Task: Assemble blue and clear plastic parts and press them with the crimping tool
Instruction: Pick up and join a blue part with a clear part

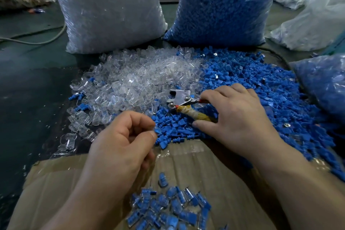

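Pinching a small blue part point(159, 131) between the thumb and curled forefinger of my left hand point(121, 136), I hold it just over the far edge of the cardboard point(196, 157). My right hand point(237, 117) grips the crimping tool point(180, 100) by its handles. The tool's metal head lies where the clear parts pile point(138, 78) meets the blue parts pile point(261, 87). Assembled pieces point(168, 205) lie heaped at the cardboard's near edge.

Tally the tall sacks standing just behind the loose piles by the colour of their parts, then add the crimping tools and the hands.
Clear-parts sack: 1
Blue-parts sack: 1
Crimping tool: 1
Hands: 2, the left hand pinching a blue part, the right hand gripping the tool
Total: 5
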The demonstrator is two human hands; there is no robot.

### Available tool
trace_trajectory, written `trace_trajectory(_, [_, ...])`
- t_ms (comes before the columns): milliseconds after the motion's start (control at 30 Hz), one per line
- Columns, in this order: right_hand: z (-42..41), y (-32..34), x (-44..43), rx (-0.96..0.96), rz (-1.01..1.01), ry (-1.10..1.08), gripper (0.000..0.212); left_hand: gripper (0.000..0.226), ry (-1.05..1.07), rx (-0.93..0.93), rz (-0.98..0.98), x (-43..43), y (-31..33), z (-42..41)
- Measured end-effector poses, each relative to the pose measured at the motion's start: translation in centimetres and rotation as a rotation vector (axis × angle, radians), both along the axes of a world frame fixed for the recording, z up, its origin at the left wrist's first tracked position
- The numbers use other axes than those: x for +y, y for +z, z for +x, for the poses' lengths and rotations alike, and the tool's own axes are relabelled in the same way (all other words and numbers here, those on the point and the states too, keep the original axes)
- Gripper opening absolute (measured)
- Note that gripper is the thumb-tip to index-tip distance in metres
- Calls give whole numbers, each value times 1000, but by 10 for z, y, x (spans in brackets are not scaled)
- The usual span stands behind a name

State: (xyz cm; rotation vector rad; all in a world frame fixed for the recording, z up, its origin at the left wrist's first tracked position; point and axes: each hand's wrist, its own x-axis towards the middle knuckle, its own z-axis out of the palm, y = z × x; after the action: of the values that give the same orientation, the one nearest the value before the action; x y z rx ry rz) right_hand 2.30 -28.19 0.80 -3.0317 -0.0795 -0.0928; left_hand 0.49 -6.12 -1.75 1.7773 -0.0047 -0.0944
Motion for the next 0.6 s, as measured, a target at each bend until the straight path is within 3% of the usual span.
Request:
trace_trajectory(200, [-21,9,25,-222,134,153,48,21,25,-84,129,-3,-5,-4])
trace_trajectory(367, [-29,1,48,-235,159,363,16,20,-5,-266,252,-2,0,-7])
trace_trajectory(500, [-31,2,48,-274,206,336,29,22,-5,-313,194,1,3,-8])
trace_trajectory(600, [-30,1,51,-299,218,386,30,35,3,-200,181,2,7,-4])
